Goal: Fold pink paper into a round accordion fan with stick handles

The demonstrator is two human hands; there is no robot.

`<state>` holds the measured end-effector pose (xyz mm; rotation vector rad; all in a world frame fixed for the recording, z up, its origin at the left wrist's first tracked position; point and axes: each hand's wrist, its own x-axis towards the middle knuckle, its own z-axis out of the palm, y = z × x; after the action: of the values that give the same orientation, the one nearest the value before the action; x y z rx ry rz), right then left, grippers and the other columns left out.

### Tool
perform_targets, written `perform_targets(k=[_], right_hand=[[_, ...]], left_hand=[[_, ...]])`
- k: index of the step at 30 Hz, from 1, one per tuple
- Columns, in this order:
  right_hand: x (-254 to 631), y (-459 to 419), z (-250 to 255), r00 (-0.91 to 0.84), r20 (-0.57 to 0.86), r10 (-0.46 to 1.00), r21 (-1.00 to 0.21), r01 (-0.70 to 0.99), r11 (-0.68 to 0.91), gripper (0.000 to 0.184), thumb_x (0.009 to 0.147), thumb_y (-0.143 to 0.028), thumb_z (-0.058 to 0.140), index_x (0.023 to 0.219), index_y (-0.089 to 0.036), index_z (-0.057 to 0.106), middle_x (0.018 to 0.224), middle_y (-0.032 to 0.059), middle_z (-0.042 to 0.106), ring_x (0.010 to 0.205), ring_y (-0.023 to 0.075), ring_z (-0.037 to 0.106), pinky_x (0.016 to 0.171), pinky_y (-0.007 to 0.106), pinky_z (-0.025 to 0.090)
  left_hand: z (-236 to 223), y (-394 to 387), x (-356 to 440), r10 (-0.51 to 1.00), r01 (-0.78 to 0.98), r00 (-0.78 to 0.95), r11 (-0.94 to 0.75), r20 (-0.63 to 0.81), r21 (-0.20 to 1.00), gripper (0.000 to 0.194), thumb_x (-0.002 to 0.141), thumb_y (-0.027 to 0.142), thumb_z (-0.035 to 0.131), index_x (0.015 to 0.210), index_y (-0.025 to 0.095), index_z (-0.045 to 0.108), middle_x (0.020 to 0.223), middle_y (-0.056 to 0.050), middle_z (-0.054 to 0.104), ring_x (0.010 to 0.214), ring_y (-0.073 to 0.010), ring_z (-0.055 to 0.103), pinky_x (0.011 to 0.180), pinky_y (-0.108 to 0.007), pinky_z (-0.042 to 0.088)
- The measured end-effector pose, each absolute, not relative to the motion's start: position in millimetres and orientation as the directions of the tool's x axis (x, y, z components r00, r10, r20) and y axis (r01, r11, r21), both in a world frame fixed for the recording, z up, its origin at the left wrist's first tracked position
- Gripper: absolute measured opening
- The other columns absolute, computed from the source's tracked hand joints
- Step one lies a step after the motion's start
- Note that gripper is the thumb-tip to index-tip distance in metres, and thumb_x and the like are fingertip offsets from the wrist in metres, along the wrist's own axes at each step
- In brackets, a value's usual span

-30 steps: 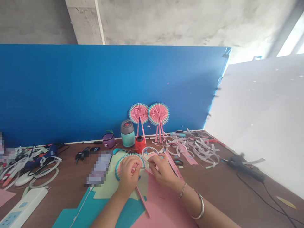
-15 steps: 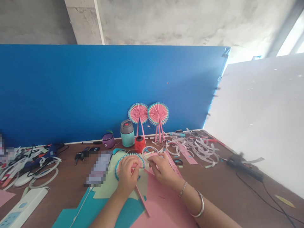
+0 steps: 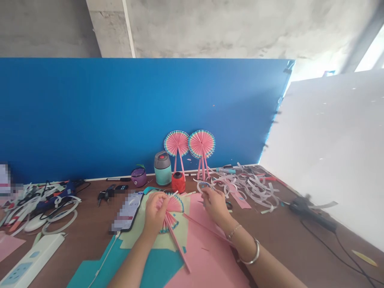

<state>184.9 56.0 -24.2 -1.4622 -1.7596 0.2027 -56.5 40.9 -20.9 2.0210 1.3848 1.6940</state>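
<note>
My left hand (image 3: 156,214) is closed on a pleated paper fan (image 3: 175,204), pink with a blue-and-cream zigzag edge. Its folds spread out to the right of and below my fingers, and a narrow pink paper stick (image 3: 180,250) slants down from its middle. Further right, my right hand (image 3: 215,204) has thumb and fingers pinched together at a curled white strip (image 3: 205,184), like tape backing. Another pink stick (image 3: 207,228) runs from near the fan toward my right wrist. Underneath lie pink paper (image 3: 207,266), pale green paper (image 3: 133,236) and teal paper (image 3: 159,268).
Two finished-looking pleated fans (image 3: 202,143) lean on the blue partition (image 3: 120,112). Before it stand a teal jar (image 3: 163,174), a red container (image 3: 179,183) and a purple pot (image 3: 138,177). Curled white strips (image 3: 258,188), a phone (image 3: 132,210) and a power strip (image 3: 33,260) lie around.
My right hand has moved right, away from the left, with the white strip. The fan under my left hand now shows a gap between its folds, and a second pink stick is visible.
</note>
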Motion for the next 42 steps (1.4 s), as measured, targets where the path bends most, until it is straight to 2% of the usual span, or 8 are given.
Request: perform_targets(k=[6, 13, 18, 24, 29, 32, 36, 42], right_hand=[[163.4, 31.8, -18.9, -0.225, 0.577, 0.785, -0.384, 0.774, 0.504, 0.039, 0.074, -0.005, 0.048, 0.109, -0.020, 0.057, 0.117, 0.0111, 0.056, 0.110, 0.0260, 0.049, 0.090, 0.042, 0.036], [146.2, 18.5, -6.5, -0.366, 0.615, 0.698, -0.375, 0.643, 0.667, 0.012, 0.083, -0.012, 0.049, 0.086, -0.021, 0.057, 0.095, 0.0054, 0.060, 0.093, 0.0205, 0.052, 0.081, 0.035, 0.036], [148.6, 19.6, -6.3, -0.373, 0.600, 0.707, -0.370, 0.654, 0.659, 0.016, 0.085, -0.008, 0.044, 0.076, -0.018, 0.053, 0.085, 0.0035, 0.058, 0.082, 0.0175, 0.049, 0.075, 0.032, 0.032], [157.0, 29.4, -13.5, -0.248, 0.531, 0.810, -0.480, 0.700, 0.529, 0.014, 0.082, -0.009, 0.046, 0.077, -0.018, 0.055, 0.087, 0.0048, 0.060, 0.084, 0.0187, 0.052, 0.077, 0.032, 0.033], [157.0, 28.2, -15.0, -0.302, 0.294, 0.907, -0.579, 0.698, 0.420, 0.024, 0.081, -0.009, 0.046, 0.099, -0.018, 0.058, 0.080, 0.0037, 0.063, 0.073, 0.0162, 0.055, 0.063, 0.025, 0.034], [156.5, 22.4, -12.0, -0.415, 0.095, 0.905, -0.688, 0.630, 0.361, 0.030, 0.078, -0.011, 0.046, 0.105, -0.019, 0.056, 0.070, -0.0003, 0.063, 0.061, 0.0128, 0.053, 0.055, 0.022, 0.032], [156.5, 18.9, -10.6, -0.583, -0.097, 0.807, -0.857, 0.461, 0.231, 0.028, 0.079, -0.015, 0.044, 0.105, -0.019, 0.054, 0.067, -0.0028, 0.063, 0.055, 0.0095, 0.051, 0.052, 0.019, 0.035], [152.2, 23.2, -15.3, -0.389, 0.169, 0.906, -0.743, 0.554, 0.376, 0.020, 0.070, -0.006, 0.048, 0.078, -0.018, 0.062, 0.075, 0.0001, 0.055, 0.070, 0.0123, 0.051, 0.064, 0.023, 0.038]], left_hand=[[-26.4, 39.8, -48.6, 0.773, 0.514, 0.089, -0.576, 0.628, 0.636, 0.014, 0.079, 0.028, 0.054, 0.069, 0.021, 0.060, 0.087, -0.004, 0.064, 0.089, -0.0207, 0.058, 0.082, -0.037, 0.047], [-24.3, 36.2, -42.3, 0.788, 0.490, 0.246, -0.604, 0.565, 0.629, 0.011, 0.079, 0.029, 0.058, 0.071, 0.022, 0.063, 0.090, -0.005, 0.065, 0.093, -0.0207, 0.057, 0.086, -0.037, 0.045], [-26.7, 36.4, -43.3, 0.810, 0.489, 0.172, -0.564, 0.560, 0.666, 0.018, 0.081, 0.032, 0.053, 0.071, 0.022, 0.063, 0.086, -0.004, 0.064, 0.091, -0.0202, 0.057, 0.085, -0.035, 0.044], [-30.1, 45.5, -65.2, 0.814, 0.515, -0.220, -0.371, 0.538, 0.773, 0.023, 0.087, 0.032, 0.037, 0.080, 0.021, 0.056, 0.084, -0.004, 0.062, 0.087, -0.0194, 0.057, 0.082, -0.033, 0.043], [-33.2, 50.0, -69.8, 0.823, 0.737, -0.099, -0.317, 0.560, 0.596, 0.026, 0.084, 0.030, 0.040, 0.064, 0.021, 0.054, 0.075, -0.004, 0.062, 0.082, -0.0216, 0.056, 0.078, -0.035, 0.042], [-33.0, 46.9, -65.3, 0.847, 0.813, -0.067, -0.260, 0.527, 0.521, 0.012, 0.077, 0.023, 0.049, 0.082, 0.020, 0.060, 0.089, -0.005, 0.066, 0.091, -0.0235, 0.056, 0.083, -0.037, 0.041], [-28.1, 40.0, -59.4, 0.899, 0.856, -0.040, -0.195, 0.437, 0.479, 0.030, 0.071, 0.016, 0.052, 0.099, 0.023, 0.060, 0.105, -0.005, 0.064, 0.105, -0.0252, 0.052, 0.087, -0.038, 0.039], [-21.5, 34.7, -52.8, 0.966, 0.884, -0.025, -0.100, 0.259, 0.458, 0.022, 0.068, 0.015, 0.052, 0.084, 0.025, 0.063, 0.107, -0.003, 0.062, 0.106, -0.0258, 0.051, 0.085, -0.040, 0.037]])
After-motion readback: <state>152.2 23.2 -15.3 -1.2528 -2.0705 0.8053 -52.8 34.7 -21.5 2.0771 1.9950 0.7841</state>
